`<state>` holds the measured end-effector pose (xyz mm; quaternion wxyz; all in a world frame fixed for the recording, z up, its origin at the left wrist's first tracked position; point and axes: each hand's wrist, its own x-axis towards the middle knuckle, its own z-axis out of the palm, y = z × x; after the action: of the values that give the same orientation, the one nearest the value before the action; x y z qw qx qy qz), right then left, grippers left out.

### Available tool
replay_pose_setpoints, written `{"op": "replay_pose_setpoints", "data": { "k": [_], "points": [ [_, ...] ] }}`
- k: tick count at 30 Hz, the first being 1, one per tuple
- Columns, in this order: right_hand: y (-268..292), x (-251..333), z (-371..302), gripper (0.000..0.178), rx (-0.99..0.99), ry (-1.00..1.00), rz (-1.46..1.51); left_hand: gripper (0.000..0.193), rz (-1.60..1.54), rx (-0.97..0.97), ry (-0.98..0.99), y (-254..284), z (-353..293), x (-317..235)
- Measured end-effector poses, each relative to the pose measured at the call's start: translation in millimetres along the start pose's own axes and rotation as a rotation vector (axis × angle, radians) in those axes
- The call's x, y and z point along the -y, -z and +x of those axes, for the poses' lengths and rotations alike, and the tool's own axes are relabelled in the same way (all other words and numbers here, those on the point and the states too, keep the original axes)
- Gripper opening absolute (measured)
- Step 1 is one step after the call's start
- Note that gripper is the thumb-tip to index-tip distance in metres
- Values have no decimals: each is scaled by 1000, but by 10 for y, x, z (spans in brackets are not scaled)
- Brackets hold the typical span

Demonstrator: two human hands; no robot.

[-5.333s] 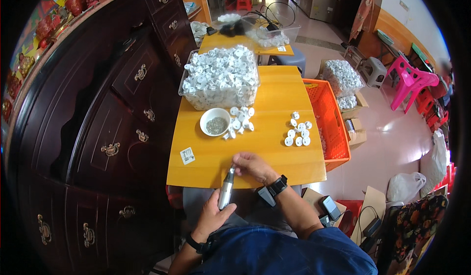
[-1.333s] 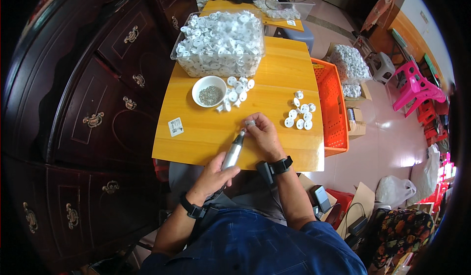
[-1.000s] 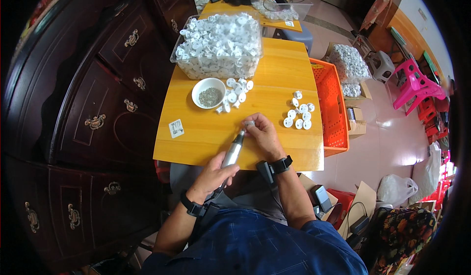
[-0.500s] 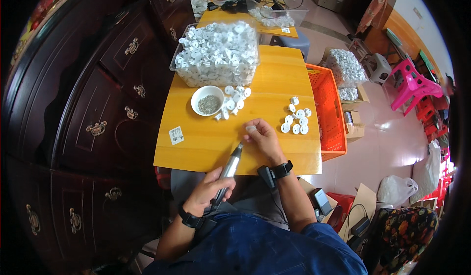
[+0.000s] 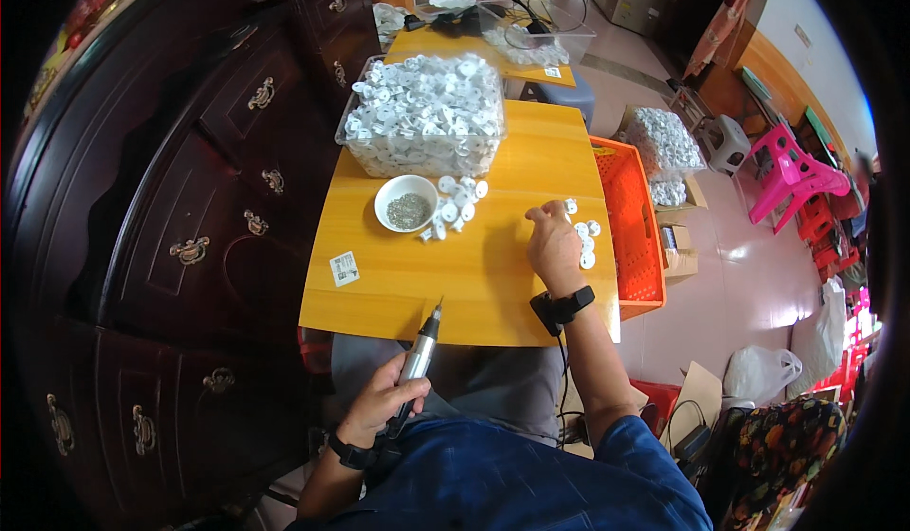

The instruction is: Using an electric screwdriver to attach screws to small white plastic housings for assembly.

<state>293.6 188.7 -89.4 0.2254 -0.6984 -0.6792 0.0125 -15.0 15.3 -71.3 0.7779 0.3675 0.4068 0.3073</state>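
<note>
My left hand (image 5: pixel 387 393) is wrapped around a silver and black electric screwdriver (image 5: pixel 419 356), its bit pointing up over the table's near edge. Toward the right side of the yellow table, my right hand (image 5: pixel 555 248) reaches beside a loose group of round white plastic parts (image 5: pixel 588 244). Its fingers are bent downward, and whatever they hold is hidden behind the hand. More white plastic parts (image 5: pixel 461 199) lie in a heap next to a white bowl (image 5: pixel 381 200) of small metal screws (image 5: pixel 408 211).
Behind the bowl stands a clear plastic bin (image 5: pixel 425 142) heaped with white parts. A white label (image 5: pixel 344 268) lies at the table's left. An orange crate (image 5: pixel 645 280) adjoins the right edge; dark wooden drawers (image 5: pixel 190 209) flank the left.
My right hand has moved right, from near the screwdriver tip to the right-hand group, carrying a white part that is now out of sight. The screwdriver has dropped back slightly toward me.
</note>
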Motion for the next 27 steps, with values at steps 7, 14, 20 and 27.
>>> {"op": "replay_pose_setpoints", "data": {
  "k": [7, 14, 20, 27],
  "points": [
    [-102, 980, 445, 13, 172, 266, 205, 35, -20, -21, -22, 57, -108, 6],
    [-687, 1478, 912, 18, 396, 444, -169, 36, 52, -72, -34, 92, -198, 3],
    [-884, 1740, 992, 20, 443, 488, -199, 29, 84, -184, -19, 53, -270, -115],
    [-723, 1608, 1008, 17, 421, 368, -59, 24, 84, -189, -19, -15, -142, -170]
  ]
}}
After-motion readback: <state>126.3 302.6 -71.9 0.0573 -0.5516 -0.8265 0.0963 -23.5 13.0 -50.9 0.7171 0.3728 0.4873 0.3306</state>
